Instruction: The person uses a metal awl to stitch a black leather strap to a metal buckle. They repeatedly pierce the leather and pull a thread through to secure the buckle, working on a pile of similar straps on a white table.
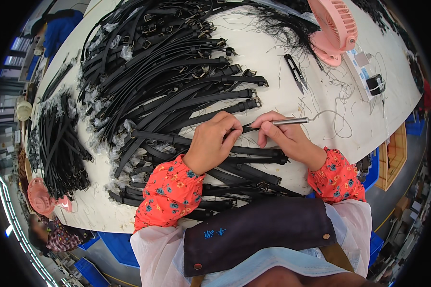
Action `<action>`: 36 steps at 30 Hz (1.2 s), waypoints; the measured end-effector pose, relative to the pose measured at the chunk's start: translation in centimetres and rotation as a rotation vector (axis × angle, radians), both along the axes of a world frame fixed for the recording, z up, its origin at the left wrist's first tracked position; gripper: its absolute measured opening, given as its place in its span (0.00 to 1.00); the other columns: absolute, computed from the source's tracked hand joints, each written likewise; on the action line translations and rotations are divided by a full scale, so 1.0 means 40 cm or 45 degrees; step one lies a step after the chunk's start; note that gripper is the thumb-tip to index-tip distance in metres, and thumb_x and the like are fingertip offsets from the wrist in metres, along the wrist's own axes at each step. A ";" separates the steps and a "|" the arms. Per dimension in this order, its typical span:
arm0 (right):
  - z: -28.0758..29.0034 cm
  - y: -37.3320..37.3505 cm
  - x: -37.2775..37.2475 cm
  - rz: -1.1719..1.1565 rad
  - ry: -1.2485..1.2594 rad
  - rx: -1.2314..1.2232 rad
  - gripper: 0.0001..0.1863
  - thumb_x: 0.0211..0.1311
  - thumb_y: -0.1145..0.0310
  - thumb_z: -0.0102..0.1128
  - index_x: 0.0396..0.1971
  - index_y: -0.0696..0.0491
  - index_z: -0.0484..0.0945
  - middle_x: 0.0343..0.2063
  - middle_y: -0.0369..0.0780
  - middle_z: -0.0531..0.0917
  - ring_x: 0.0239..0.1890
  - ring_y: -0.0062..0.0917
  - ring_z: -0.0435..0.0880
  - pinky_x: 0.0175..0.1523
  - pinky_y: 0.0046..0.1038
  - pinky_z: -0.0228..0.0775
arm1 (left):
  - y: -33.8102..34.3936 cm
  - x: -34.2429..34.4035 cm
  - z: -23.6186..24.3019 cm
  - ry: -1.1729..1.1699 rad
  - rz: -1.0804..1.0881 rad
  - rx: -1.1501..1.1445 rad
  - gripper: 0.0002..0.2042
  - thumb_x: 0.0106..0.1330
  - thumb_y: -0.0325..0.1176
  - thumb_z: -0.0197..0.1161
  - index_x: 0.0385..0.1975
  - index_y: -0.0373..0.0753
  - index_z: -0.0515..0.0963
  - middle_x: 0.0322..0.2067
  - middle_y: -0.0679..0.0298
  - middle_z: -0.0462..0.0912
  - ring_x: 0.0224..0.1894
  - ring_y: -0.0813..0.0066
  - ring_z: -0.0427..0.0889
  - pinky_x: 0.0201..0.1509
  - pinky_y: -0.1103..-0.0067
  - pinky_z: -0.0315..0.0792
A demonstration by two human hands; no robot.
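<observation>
My left hand pinches a black leather strap, whose end shows between my two hands. Most of that strap is hidden by the fingers. In my right hand is a slim silver pen-shaped tool, its tip side turned toward the strap. A thin grey cord runs from the tool's back end in a loop over the table. Black buckled straps lie heaped beyond and left of my hands, and more straps lie beneath my wrists.
Black thread snips lie beyond my right hand. A pink fan stands near a white power strip with a black plug. Loose threads gather at the back. Another strap bundle and a second pink fan are at left, near another person.
</observation>
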State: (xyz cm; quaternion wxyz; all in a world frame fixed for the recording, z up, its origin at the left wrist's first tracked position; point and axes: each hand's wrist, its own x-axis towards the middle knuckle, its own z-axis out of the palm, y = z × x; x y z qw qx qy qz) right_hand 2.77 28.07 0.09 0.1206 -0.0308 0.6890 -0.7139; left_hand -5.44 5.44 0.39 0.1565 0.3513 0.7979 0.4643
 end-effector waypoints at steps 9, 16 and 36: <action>-0.003 0.000 0.001 0.001 0.006 0.001 0.15 0.82 0.62 0.46 0.50 0.58 0.77 0.29 0.35 0.81 0.33 0.17 0.81 0.42 0.22 0.74 | 0.001 0.001 -0.003 -0.075 0.035 0.016 0.03 0.66 0.21 0.64 0.36 0.32 0.80 0.35 0.61 0.80 0.27 0.76 0.79 0.30 0.79 0.71; -0.012 0.012 0.000 -0.144 0.159 -0.058 0.16 0.82 0.60 0.46 0.53 0.57 0.75 0.31 0.36 0.81 0.33 0.17 0.80 0.42 0.22 0.73 | -0.006 0.001 0.005 0.004 -0.235 -0.023 0.04 0.64 0.24 0.67 0.37 0.35 0.83 0.33 0.60 0.82 0.27 0.71 0.81 0.32 0.76 0.73; -0.019 0.001 -0.019 -0.095 0.752 0.706 0.19 0.58 0.73 0.71 0.50 0.49 0.78 0.44 0.40 0.84 0.45 0.38 0.83 0.50 0.33 0.76 | -0.005 -0.006 0.003 0.378 -0.177 -0.241 0.19 0.59 0.29 0.72 0.51 0.40 0.80 0.40 0.61 0.79 0.48 0.58 0.76 0.52 0.66 0.68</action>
